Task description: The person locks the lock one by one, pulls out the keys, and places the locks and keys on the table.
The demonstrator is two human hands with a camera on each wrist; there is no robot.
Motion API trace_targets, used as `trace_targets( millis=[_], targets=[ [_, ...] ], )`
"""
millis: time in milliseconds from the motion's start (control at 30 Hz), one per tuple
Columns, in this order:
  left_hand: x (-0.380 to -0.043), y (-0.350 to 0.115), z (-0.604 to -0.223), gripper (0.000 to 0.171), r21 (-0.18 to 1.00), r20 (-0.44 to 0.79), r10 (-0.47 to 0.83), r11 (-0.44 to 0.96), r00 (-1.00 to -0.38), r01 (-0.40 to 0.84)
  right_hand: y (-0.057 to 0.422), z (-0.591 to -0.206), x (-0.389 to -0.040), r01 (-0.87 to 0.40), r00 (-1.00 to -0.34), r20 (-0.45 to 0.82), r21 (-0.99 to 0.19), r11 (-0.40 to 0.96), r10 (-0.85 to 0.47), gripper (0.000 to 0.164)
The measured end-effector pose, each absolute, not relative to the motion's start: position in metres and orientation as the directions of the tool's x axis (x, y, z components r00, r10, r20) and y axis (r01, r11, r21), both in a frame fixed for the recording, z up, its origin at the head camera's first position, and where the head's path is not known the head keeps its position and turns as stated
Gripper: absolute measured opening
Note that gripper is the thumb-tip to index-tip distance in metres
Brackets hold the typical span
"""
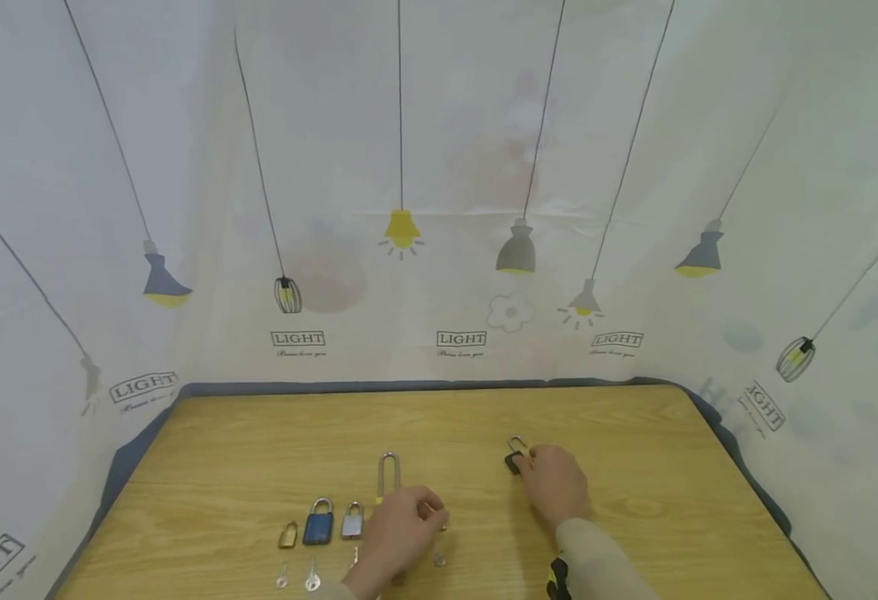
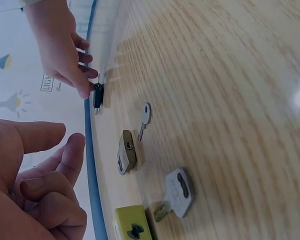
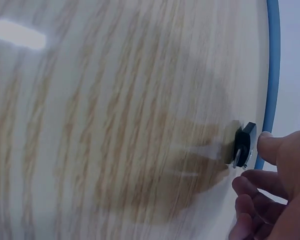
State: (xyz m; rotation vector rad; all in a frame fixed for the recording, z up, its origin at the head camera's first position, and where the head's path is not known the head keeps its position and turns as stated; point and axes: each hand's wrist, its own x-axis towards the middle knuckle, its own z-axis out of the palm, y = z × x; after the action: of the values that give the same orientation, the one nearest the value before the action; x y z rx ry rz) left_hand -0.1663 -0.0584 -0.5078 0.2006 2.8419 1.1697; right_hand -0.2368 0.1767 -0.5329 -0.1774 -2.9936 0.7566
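Note:
My right hand (image 1: pixel 554 483) is at a black padlock (image 1: pixel 513 463) whose shackle stands unlatched. In the right wrist view, thumb and index fingertips are spread right at the padlock's edge, and a thin silver piece (image 3: pixel 237 158) sticks out of the lock. My left hand (image 1: pixel 399 529) hovers over the row of locks, fingers loosely curled and holding nothing. It hides most of a long-shackled padlock (image 1: pixel 389 471). Under it, the left wrist view has a small padlock (image 2: pixel 126 152), a small key (image 2: pixel 145 117), a larger key (image 2: pixel 179 194) and a yellow-bodied padlock (image 2: pixel 131 223).
Left of my left hand, a small brass padlock (image 1: pixel 288 535), a blue padlock (image 1: pixel 318 525) and a silver padlock (image 1: pixel 352 523) lie in a row. Two keys, one small (image 1: pixel 282 577) and one larger (image 1: pixel 313 577), lie before them. A lamp-printed curtain (image 1: pixel 461 275) borders the wooden table (image 1: pixel 649 467).

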Motion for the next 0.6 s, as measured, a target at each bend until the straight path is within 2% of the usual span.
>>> trace_targets(
  millis=[133,200,433,600],
  targets=[
    [-0.165,-0.058,-0.509,0.009,0.708,0.007,0.154,0.697,-0.988,0.114,0.173,-0.536,-0.239,0.111,-0.989,0.038,-0.450,0.886,0.143,0.040],
    [-0.165,-0.059,-0.510,0.009,0.711,0.017,0.158,0.692,-0.987,0.123,0.172,-0.537,-0.240,0.115,-0.989,0.038,-0.439,0.891,0.146,0.040],
    [-0.166,-0.060,-0.514,0.007,0.713,0.031,0.157,0.688,-0.987,0.132,0.171,-0.542,-0.246,0.114,-0.991,0.007,-0.446,0.888,0.131,0.025],
    [-0.166,-0.060,-0.516,0.007,0.716,0.031,0.156,0.685,-0.987,0.131,0.173,-0.543,-0.247,0.129,-0.990,-0.009,-0.460,0.879,0.141,0.021]
  ],
)
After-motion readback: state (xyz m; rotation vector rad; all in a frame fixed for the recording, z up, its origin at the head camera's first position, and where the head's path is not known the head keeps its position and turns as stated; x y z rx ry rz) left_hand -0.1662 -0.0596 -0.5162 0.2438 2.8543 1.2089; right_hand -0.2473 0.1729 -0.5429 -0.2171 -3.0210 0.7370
